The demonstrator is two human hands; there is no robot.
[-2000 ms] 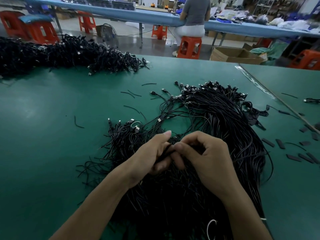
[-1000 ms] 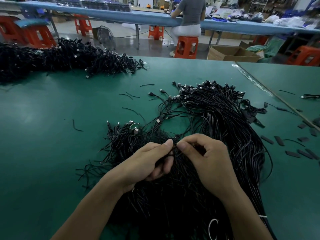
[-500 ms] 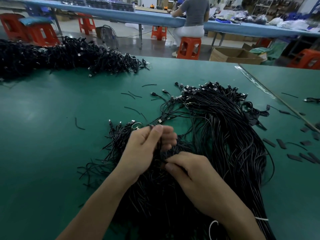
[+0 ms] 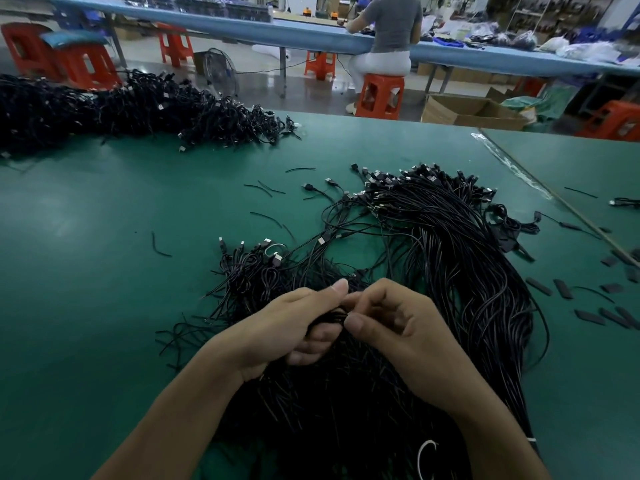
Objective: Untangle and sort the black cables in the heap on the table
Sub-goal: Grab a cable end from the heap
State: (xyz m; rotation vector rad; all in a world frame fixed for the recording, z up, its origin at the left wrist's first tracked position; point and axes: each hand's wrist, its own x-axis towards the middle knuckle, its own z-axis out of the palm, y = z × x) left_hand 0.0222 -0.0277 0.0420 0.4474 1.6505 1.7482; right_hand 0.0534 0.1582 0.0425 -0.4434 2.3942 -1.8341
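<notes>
1. Grip, left hand [image 4: 294, 329]: curled round a thin bunch of black cables [image 4: 329, 316].
2. Grip, right hand [image 4: 398, 330]: pinching the same bunch.
3. The heap [image 4: 457, 258] lies under both hands, by the bench [image 4: 104, 254] near edge.
4. A second heap [image 4: 138, 109] sits at the far-left corner.

A person [image 4: 393, 24] sits on an orange stool [image 4: 380, 95] at a long blue bench [image 4: 311, 35]; a cardboard box [image 4: 450, 116] and a fan [image 4: 221, 69] stand on the floor.

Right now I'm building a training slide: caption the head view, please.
The left hand and right hand pinch strands from the tangled heap of thin black cables on the green table.
</notes>
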